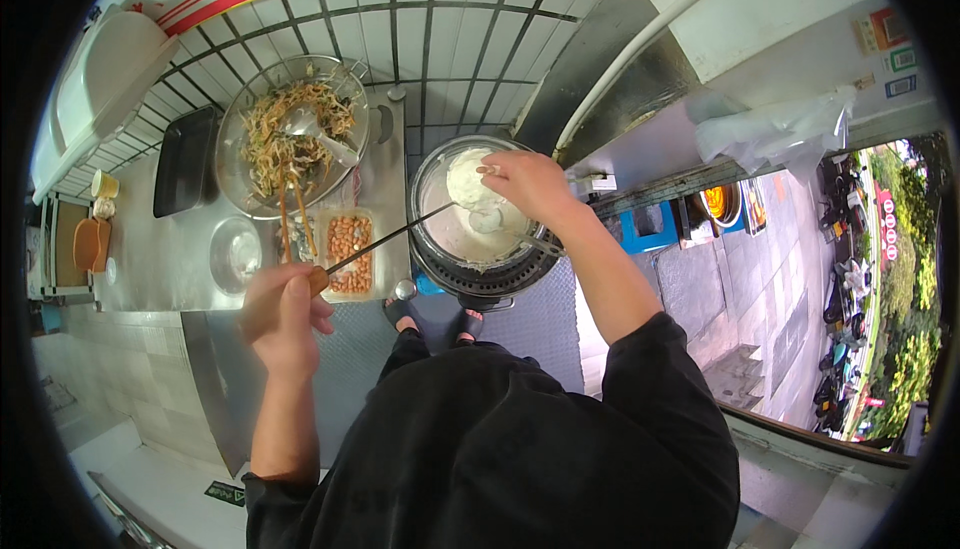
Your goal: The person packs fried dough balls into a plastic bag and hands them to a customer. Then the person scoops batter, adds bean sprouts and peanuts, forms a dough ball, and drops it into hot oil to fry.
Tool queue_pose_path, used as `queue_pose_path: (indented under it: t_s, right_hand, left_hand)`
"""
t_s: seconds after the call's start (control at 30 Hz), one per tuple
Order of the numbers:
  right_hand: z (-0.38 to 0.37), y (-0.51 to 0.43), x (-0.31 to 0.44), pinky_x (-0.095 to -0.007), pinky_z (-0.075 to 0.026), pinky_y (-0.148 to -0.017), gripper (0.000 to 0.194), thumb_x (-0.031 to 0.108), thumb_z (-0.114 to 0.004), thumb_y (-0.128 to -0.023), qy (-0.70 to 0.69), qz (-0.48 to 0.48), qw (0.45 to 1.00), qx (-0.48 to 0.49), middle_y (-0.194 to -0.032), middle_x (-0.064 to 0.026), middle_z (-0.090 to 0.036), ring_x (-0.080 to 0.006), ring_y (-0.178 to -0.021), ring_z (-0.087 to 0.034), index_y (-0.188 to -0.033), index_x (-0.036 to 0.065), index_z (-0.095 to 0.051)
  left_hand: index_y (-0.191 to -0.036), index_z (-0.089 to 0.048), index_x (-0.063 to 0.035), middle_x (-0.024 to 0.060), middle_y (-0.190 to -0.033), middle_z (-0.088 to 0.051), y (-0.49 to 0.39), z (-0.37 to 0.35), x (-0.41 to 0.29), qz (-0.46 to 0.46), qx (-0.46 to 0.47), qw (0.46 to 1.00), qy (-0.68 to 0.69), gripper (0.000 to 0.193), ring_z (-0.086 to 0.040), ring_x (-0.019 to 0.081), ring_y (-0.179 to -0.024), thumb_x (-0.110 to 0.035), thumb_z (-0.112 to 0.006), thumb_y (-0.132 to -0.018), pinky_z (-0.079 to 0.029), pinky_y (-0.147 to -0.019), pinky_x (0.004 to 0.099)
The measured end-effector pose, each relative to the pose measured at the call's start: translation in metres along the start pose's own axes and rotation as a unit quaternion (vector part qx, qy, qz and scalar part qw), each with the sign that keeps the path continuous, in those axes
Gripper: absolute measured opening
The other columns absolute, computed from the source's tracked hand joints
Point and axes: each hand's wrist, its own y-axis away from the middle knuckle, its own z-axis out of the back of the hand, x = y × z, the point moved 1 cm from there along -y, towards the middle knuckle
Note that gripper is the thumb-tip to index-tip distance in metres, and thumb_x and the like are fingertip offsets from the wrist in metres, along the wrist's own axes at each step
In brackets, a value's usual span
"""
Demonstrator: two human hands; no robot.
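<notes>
My left hand [289,316] grips the wooden handle of a long thin metal rod [382,237], whose far end reaches a white, batter-covered round [469,177] over the pot. With its fingertips my right hand [525,183] touches that round's right edge, pinching a small brownish piece. Below lies a pot of pale batter [487,249], with a ladle [517,232] resting in it. To the left, a large steel bowl [229,174] holds shredded vegetables [262,132] and a white-handled scoop. Wooden chopsticks [301,207] lean on its rim. A clear tray of peanuts [350,249] stands near my left hand.
On the steel counter [161,249] are a black tray [184,162], a shallow round metal dish [235,252] and an orange container [91,245]. A tiled wall stands behind. Clear plastic bags [780,128] hang at right, above the opening to a paved street.
</notes>
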Motion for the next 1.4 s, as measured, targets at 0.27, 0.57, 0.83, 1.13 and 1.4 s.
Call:
queue_pose_path:
  t_s: [0.27,0.57,0.83,1.13,1.4]
  right_hand:
    - [0.015,0.005,-0.009,-0.0356,-0.051,-0.073,0.029,0.032,-0.068,-0.082,-0.099,-0.104,0.99,-0.005,-0.088,-0.0103,-0.07,-0.0282,-0.082,-0.066,-0.101,0.011,-0.068]
    - [-0.003,0.032,-0.011,-0.0372,-0.051,-0.071,0.02,0.018,-0.059,-0.086,-0.108,-0.085,0.973,-0.186,-0.089,-0.0095,-0.069,-0.0284,-0.079,-0.066,-0.103,0.015,-0.07]
    - [-0.004,0.052,-0.004,-0.0389,-0.051,-0.068,0.026,0.011,-0.055,-0.085,0.01,-0.012,0.992,-0.128,-0.083,-0.0085,-0.064,-0.0294,-0.077,-0.063,-0.105,0.017,-0.07]
    - [0.004,0.04,-0.002,-0.0392,-0.052,-0.071,0.026,0.02,-0.051,-0.088,0.058,0.006,0.995,-0.082,-0.089,-0.0067,-0.066,-0.0283,-0.081,-0.065,-0.104,0.023,-0.071]
    - [0.018,0.031,-0.007,-0.0407,-0.051,-0.075,0.026,0.017,-0.048,-0.088,0.044,-0.037,0.998,-0.038,-0.092,-0.009,-0.067,-0.0289,-0.088,-0.064,-0.098,0.021,-0.072]
  left_hand:
    - [-0.099,-0.06,0.0021,0.0107,-0.073,-0.061,0.004,-0.004,-0.005,-0.008,-0.018,1.0,-0.02,0.02,-0.056,0.012,-0.048,-0.017,-0.057,-0.093,-0.044,-0.04,0.0224]
    - [-0.098,-0.06,0.003,0.0098,-0.059,-0.059,0.005,-0.008,-0.013,0.007,-0.046,0.999,-0.027,0.024,-0.053,0.0126,-0.042,-0.02,-0.057,-0.092,-0.04,-0.039,0.0223]
    - [-0.095,-0.058,0.0011,0.0077,-0.062,-0.057,0.003,-0.019,-0.012,-0.033,-0.05,0.998,-0.028,0.026,-0.05,0.0106,-0.039,-0.025,-0.055,-0.094,-0.038,-0.034,0.0215]
    - [-0.094,-0.057,0.0002,0.0063,-0.059,-0.054,0.005,-0.022,-0.013,-0.038,-0.036,0.998,-0.044,0.027,-0.047,0.0098,-0.036,-0.026,-0.054,-0.095,-0.036,-0.032,0.0215]
    - [-0.093,-0.057,0.0003,0.0061,-0.057,-0.053,0.007,-0.026,-0.016,-0.053,-0.031,0.997,-0.049,0.027,-0.046,0.0095,-0.035,-0.026,-0.053,-0.095,-0.035,-0.032,0.0214]
